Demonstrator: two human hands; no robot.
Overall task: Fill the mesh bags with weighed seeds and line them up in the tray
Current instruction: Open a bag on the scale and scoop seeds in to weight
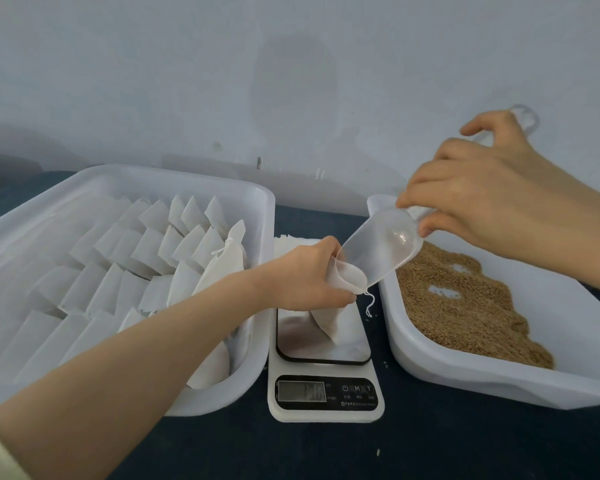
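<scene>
We look down at a dark tabletop point(326, 452) set against a pale wall point(291, 64). In the middle stands a small white kitchen scale point(326, 396), its display too blurred for us to read. Our left hand point(302, 271) reaches in over the scale and is closed around the neck of a white mesh bag point(329, 320), holding its mouth open; the bag's lower end rests tilted on the scale's platform, and its drawstring point(369, 304) dangles off the right side. Our right hand point(478, 199) is curled around the handle of a clear plastic scoop point(378, 251), fingers pinched on it, and tips the scoop downward so that its lip sits just inside the bag's open mouth. We cannot tell whether any seeds are in the scoop.

To the left of the scale sits a large white tray point(222, 188). It is filled with rows of white bags point(153, 258), leaning and overlapping like shingles, and our left forearm crosses above its near right corner. To the right of the scale sits another white tray point(499, 379), tilted toward us, holding a spread layer of brown seeds point(465, 306) with a couple of bare patches showing through. A few stray seeds lie on the table between the scale and this tray. Behind the scale, between the two trays, we see a small stack of flat white empty bags point(291, 242).
</scene>
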